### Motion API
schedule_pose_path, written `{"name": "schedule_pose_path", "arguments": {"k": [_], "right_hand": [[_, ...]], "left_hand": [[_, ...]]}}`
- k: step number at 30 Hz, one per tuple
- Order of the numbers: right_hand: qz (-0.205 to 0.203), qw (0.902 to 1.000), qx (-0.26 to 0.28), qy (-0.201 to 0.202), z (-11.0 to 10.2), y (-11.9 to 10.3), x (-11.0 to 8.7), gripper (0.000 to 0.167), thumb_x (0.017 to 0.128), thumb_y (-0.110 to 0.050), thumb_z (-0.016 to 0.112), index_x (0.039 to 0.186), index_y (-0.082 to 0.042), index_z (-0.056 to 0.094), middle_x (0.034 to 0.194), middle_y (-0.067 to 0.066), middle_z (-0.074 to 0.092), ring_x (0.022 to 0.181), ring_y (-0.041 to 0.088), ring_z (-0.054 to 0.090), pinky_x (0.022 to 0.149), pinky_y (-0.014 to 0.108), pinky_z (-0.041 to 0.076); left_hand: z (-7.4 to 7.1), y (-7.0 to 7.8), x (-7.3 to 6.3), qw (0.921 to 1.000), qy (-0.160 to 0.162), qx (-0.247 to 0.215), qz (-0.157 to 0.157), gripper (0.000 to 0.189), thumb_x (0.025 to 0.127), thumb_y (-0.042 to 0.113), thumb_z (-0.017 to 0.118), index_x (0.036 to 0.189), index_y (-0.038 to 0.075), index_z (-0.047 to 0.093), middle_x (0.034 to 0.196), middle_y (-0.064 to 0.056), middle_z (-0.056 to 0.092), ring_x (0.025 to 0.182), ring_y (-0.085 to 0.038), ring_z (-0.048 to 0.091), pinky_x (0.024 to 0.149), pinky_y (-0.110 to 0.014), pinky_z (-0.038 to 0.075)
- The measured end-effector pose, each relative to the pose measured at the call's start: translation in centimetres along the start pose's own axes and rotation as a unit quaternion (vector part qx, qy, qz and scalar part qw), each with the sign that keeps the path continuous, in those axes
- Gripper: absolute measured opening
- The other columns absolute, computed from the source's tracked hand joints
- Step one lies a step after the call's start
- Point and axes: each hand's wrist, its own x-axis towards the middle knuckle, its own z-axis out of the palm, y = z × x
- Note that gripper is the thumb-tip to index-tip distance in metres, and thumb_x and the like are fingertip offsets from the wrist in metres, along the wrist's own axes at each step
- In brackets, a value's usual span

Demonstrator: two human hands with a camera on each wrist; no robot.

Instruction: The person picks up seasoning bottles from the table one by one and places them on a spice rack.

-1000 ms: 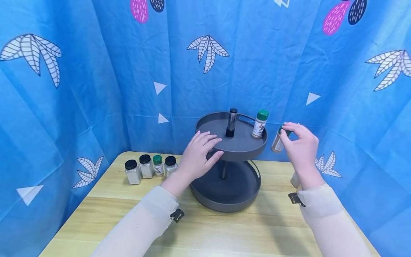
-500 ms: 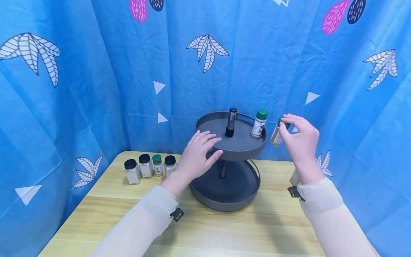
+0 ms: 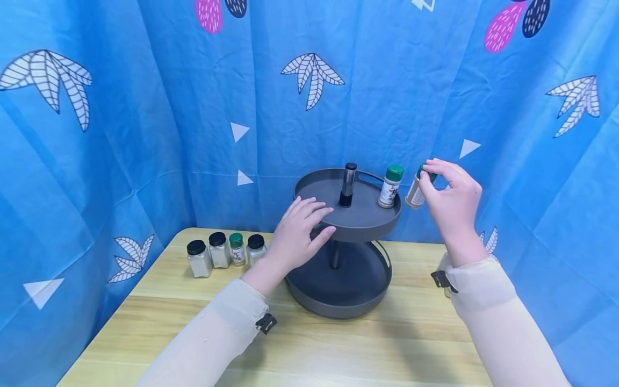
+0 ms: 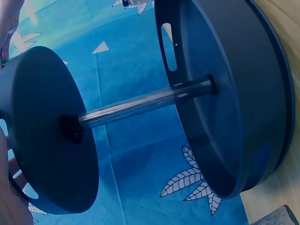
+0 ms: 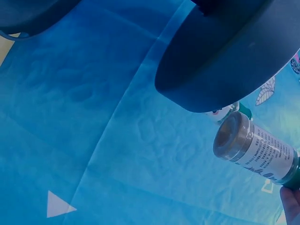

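Observation:
My left hand (image 3: 303, 231) holds the rim of the dark grey two-tier tray's upper level (image 3: 360, 234), fingers over the edge and thumb outside. Through the slot in that level, its fingers (image 4: 16, 165) show in the left wrist view. My right hand (image 3: 452, 201) pinches a spice bottle (image 3: 415, 194) by its green cap, tilted in the air just right of the upper level. Brown contents and a printed label show on this bottle (image 5: 262, 151) in the right wrist view. Another green-capped spice bottle (image 3: 388, 192) stands upright on the upper level, near the right rim.
A post with a black top (image 3: 347, 185) rises from the upper level's middle. The lower level (image 3: 338, 309) sits on the wooden table (image 3: 184, 333). Black-lidded jars (image 3: 199, 263) and a small green-capped bottle (image 3: 237, 254) stand at the left. A blue curtain (image 3: 411, 107) hangs behind.
My right hand has risen with the spice bottle, from about the upper level's rim to a little above it. The left hand stays in place on the tray.

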Motion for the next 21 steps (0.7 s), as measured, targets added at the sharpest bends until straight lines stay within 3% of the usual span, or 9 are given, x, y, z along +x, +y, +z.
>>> {"name": "schedule_pose_path", "arguments": {"k": [7, 21], "right_hand": [[-0.005, 0.9998, 0.018, 0.005, 0.5, -0.5, 0.6, 0.016, 0.091, -0.014, 0.071, 0.102, -0.007, 0.080, 0.108, 0.007, 0.076, 0.108, 0.022, 0.069, 0.098, 0.033, 0.052], [0.002, 0.9995, 0.031, -0.009, 2.1, -0.9, 0.6, 0.015, 0.090, -0.012, 0.073, 0.102, -0.007, 0.080, 0.108, 0.006, 0.075, 0.109, 0.023, 0.069, 0.099, 0.038, 0.052]], "left_hand": [[0.0, 0.2, 0.0, 1.0000, -0.003, -0.003, -0.004, 0.048, 0.101, 0.050, 0.051, 0.135, 0.018, 0.064, 0.139, -0.004, 0.060, 0.139, -0.022, 0.043, 0.124, -0.042, 0.017], [0.0, 0.1, -0.1, 1.0000, -0.003, 0.002, -0.004, 0.049, 0.101, 0.052, 0.050, 0.135, 0.019, 0.064, 0.139, -0.003, 0.060, 0.140, -0.021, 0.043, 0.124, -0.042, 0.016]]}}
